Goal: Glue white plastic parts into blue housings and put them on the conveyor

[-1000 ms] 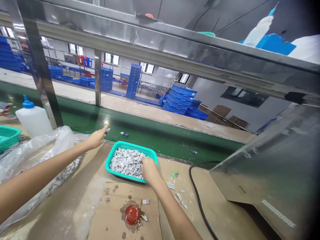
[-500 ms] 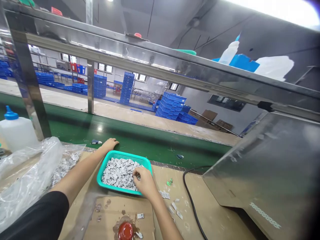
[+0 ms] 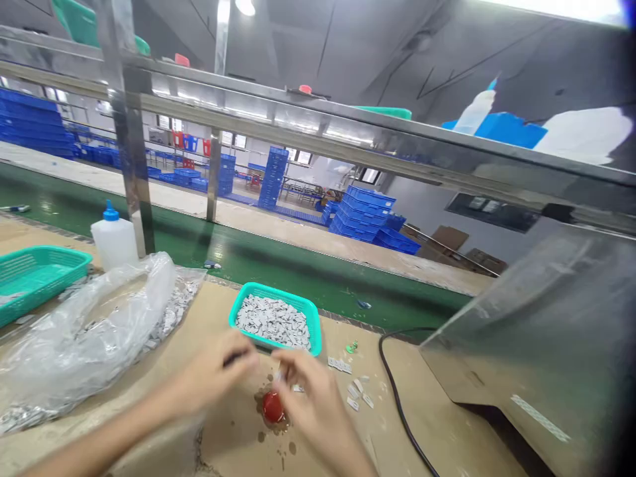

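My left hand [image 3: 226, 364], smeared by motion, is closed on a small dark piece [image 3: 232, 358] over the cardboard. Facing it, my right hand [image 3: 311, 391] has thumb and fingers pinched on a small pale grey plastic piece [image 3: 279, 376], partly hidden by the fingers. Just beyond both hands is a turquoise basket [image 3: 318, 324] filled with grey plastic pieces [image 3: 273, 319]. A red round cap-like dish [image 3: 273, 407] sits in a wet patch beneath the hands. Another grey piece [image 3: 298, 389] lies beside it, near my right fingers.
Left are a clear plastic bag [image 3: 149, 285] of grey pieces, a white bottle [image 3: 114, 242] and another turquoise basket [image 3: 50, 255]. A green conveyor belt [image 3: 298, 275] runs behind. A black cable [image 3: 397, 404], loose pieces [image 3: 355, 391] and a metal panel [image 3: 536, 318] stand right.
My left hand has come back from the belt's edge toward me, now with a dark piece. My right hand has left the basket with a grey piece. The view has shifted left.
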The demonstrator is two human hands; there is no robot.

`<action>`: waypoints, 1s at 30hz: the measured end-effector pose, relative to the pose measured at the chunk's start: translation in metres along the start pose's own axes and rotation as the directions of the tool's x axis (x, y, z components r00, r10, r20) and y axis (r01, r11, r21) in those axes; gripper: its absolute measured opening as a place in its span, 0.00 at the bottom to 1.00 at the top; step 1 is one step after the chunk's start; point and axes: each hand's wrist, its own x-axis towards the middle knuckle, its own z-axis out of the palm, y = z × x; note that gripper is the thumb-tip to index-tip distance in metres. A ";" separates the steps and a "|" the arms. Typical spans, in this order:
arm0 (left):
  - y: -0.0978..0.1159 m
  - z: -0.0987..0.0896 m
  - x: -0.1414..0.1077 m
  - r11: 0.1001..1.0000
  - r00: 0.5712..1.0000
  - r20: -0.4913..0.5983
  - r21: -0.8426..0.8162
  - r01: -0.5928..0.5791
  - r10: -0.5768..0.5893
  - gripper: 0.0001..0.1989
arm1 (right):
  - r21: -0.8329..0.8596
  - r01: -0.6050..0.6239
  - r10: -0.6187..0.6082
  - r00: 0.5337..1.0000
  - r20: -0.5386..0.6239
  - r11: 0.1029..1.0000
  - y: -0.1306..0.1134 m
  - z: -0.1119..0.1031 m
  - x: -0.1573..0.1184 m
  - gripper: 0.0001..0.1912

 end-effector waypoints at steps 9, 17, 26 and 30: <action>-0.017 0.043 -0.071 0.902 0.972 0.176 -0.374 0.215 -0.159 0.12 | -0.014 0.142 -0.143 0.988 -0.052 0.990 -0.028 0.030 -0.059 0.09; -0.014 0.047 -0.081 0.838 0.929 0.270 -0.417 0.351 -0.254 0.11 | -0.037 0.170 -0.172 0.983 -0.068 0.985 -0.028 0.023 -0.070 0.14; -0.030 0.030 -0.037 0.800 0.937 0.187 -0.488 0.349 -0.295 0.18 | -0.105 -0.142 0.117 0.969 -0.218 0.984 0.021 0.011 -0.059 0.07; -0.034 0.019 -0.015 0.888 0.956 0.161 -0.360 0.288 -0.245 0.12 | -0.137 -0.193 0.163 0.966 -0.201 0.972 0.027 0.019 -0.057 0.08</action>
